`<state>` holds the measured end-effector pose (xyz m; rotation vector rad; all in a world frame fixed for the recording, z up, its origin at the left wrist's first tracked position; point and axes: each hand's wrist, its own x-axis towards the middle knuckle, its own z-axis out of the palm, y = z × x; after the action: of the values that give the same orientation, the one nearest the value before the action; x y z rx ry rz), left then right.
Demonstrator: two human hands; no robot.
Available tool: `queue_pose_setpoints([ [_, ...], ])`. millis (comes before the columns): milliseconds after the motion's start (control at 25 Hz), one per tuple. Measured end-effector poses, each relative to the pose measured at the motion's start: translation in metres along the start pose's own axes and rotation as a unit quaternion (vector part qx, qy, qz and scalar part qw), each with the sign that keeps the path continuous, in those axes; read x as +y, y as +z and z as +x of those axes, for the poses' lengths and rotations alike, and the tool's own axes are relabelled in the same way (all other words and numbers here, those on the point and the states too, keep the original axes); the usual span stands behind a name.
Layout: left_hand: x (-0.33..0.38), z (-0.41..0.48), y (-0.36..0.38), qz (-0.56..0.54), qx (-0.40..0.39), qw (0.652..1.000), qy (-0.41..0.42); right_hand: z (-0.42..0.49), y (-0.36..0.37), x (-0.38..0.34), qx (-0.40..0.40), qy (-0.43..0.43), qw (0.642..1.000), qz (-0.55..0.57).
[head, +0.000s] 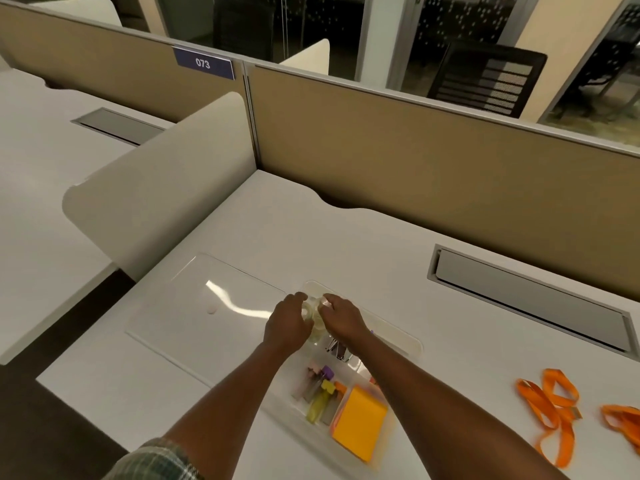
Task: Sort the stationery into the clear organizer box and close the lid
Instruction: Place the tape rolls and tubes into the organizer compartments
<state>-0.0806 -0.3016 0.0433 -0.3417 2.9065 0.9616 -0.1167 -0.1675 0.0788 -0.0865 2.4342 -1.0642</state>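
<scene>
The clear organizer box (408, 344) lies on the white desk, with its clear lid (194, 306) swung flat open to the left. Over the box's far compartment, my left hand (287, 327) and my right hand (341, 318) both grip a roll of clear tape (313, 311). Black binder clips (337, 349) sit just below my hands. Nearer me, the box holds several highlighters (320, 393) and an orange-yellow pad of sticky notes (360, 422).
Orange lanyards (554, 407) lie loose on the desk to the right of the box. A grey cable hatch (530, 299) sits at the back right. Tan partition panels (415, 161) wall off the desk's back and a cream divider (166, 188) its left.
</scene>
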Motion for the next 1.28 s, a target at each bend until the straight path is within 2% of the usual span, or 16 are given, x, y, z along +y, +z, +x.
queue_pose_setpoints([
  [80, -0.003, 0.003, 0.005, 0.032, -0.014, 0.999, 0.015, 0.005, 0.001, 0.002, -0.007, -0.014, 0.998, -0.058],
  [200, -0.003, 0.0, 0.009, 0.028, -0.022, 0.999, 0.034, 0.006, 0.004, 0.008, -0.019, -0.028, 0.996, -0.08],
  [360, 0.005, -0.006, 0.01, 0.008, 0.013, 0.998, 0.056, -0.002, -0.002, 0.019, -0.004, -0.025, 0.998, -0.064],
  [600, 0.036, -0.018, 0.014, 0.046, 0.021, 0.997, 0.064, -0.033, -0.03, 0.051, 0.055, -0.027, 0.998, -0.001],
  [760, 0.081, -0.034, 0.034, 0.036, 0.021, 0.995, 0.091, -0.067, -0.059, 0.09, 0.085, -0.014, 0.996, 0.029],
  [880, 0.123, -0.046, 0.059, 0.034, 0.004, 0.989, 0.144, -0.092, -0.084, 0.129, 0.109, 0.003, 0.993, 0.035],
  [1280, 0.256, -0.099, 0.171, 0.042, -0.097, 0.964, 0.244, -0.18, -0.17, 0.27, 0.228, 0.079, 0.966, 0.094],
])
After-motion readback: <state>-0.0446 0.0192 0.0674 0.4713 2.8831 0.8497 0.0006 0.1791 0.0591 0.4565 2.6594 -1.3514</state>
